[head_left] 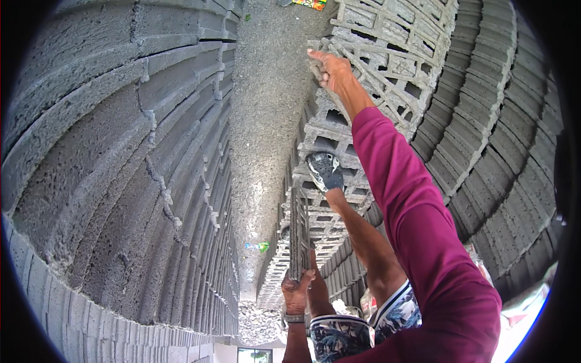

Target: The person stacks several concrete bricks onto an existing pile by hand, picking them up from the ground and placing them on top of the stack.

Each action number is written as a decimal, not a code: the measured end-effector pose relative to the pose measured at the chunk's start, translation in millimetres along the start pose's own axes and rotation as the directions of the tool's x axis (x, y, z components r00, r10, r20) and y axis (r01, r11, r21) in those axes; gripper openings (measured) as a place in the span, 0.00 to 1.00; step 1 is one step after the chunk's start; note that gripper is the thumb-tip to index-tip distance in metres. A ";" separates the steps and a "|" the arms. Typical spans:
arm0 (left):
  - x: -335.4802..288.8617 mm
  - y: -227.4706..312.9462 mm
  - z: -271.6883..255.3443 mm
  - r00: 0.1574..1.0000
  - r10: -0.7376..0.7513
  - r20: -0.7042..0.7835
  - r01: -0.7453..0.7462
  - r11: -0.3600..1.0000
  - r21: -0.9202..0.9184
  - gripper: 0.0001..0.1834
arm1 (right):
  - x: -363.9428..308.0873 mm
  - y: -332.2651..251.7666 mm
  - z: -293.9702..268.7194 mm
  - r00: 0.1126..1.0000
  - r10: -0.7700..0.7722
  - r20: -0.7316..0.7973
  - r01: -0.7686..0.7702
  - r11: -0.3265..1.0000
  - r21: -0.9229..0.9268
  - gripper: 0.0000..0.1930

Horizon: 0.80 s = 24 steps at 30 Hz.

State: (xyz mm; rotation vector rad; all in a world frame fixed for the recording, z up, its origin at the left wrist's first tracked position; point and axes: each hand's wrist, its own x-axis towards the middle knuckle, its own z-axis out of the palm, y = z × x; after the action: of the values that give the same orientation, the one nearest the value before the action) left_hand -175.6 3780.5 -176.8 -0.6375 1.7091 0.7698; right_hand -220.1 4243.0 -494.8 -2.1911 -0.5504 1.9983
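Note:
My left hand (pixel 296 289), with a band on its wrist, is closed round the near end of narrow grey slabs (pixel 299 233), probably concrete tiles. They stand on edge beside my legs. My right arm, in a magenta sleeve, stretches far forward. At its end my right hand (pixel 333 69) has its fingers curled over the edge of a grey concrete piece on top of the hollow concrete blocks (pixel 387 54); the thumb side sticks out. How much of that piece it grips is hidden. My foot in a dark shoe (pixel 325 170) rests on the blocks.
Tall rows of stacked grey concrete tiles (pixel 115 199) rise on the left, and more curved stacks (pixel 484 121) stand on the right. Between them runs a gravelly path (pixel 263 121) with a green wrapper (pixel 257 246) on it. A colourful packet (pixel 311 3) lies at the far end.

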 end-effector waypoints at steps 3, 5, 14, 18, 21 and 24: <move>-4.8 -11.2 -5.2 1.000 0.014 -0.025 -0.013 1.000 0.027 0.07 | -56.6 1.9 0.1 1.000 -0.012 0.010 0.014 0.993 -0.120 0.19; -20.6 -2.1 -3.0 0.999 0.037 -0.030 -0.040 0.995 -0.088 0.07 | -101.3 3.9 -14.5 1.000 0.006 -0.016 -0.008 0.991 -0.131 0.19; -102.5 3.0 -47.5 0.992 0.108 -0.061 -0.116 0.982 -0.148 0.06 | -302.8 27.2 -191.4 0.994 -0.113 0.004 0.103 0.893 -0.437 0.32; -117.2 -13.4 -62.7 0.981 0.195 -0.011 -0.193 0.957 -0.219 0.06 | -351.9 31.6 -275.4 0.996 -0.090 -0.024 0.050 0.738 -0.673 0.38; -132.7 -20.1 -74.5 0.968 0.244 -0.055 -0.248 0.910 -0.333 0.06 | -417.2 46.8 -270.0 0.915 -0.397 0.068 0.298 0.551 -0.779 0.31; -139.5 -40.3 -104.0 0.970 0.231 -0.071 -0.238 0.862 -0.448 0.07 | -494.0 59.2 -230.8 0.722 -0.643 0.256 0.526 0.269 -0.807 0.29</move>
State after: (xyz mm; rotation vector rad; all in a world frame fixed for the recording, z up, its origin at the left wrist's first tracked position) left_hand -174.4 3679.5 -29.5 -0.7573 1.6456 1.3689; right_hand -12.0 4051.4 -24.9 -1.8718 -2.3417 1.1975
